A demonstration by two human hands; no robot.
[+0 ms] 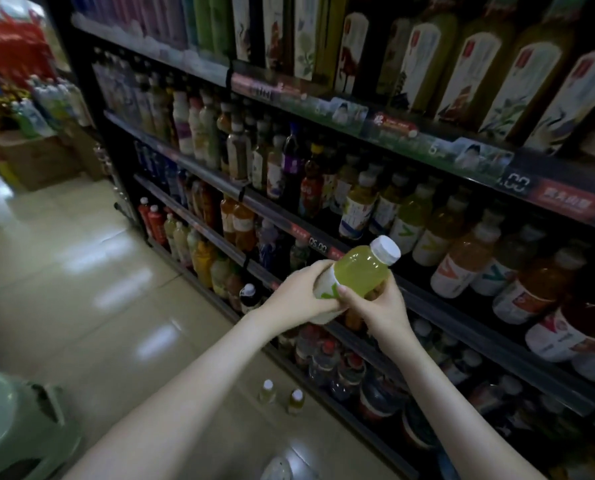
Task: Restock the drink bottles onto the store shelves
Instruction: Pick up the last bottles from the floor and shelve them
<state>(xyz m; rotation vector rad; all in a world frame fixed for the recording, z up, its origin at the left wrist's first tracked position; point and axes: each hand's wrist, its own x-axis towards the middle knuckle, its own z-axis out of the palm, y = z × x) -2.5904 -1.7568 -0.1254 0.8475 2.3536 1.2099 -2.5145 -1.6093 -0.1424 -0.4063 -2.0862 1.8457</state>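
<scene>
Green drink bottle (358, 277) — white cap, white label — tilted in both hands.

One green bottle (362, 271) sits in the fingers (306, 275); two small bottles (267, 392) stand below them on the floor (81, 271); one stool (15, 420) stands left.

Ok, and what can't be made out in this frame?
All head view:
- Label of the green bottle: mostly covered by the left hand and right hand.
- Print on the shelf-edge tags: mostly blurred.
- Labels of the small bottles on the floor: too small and dim to read.
- The green stool: cut off by the left and bottom edges.
- The lowest shelf bottles: dark, partly behind the right forearm.
</scene>
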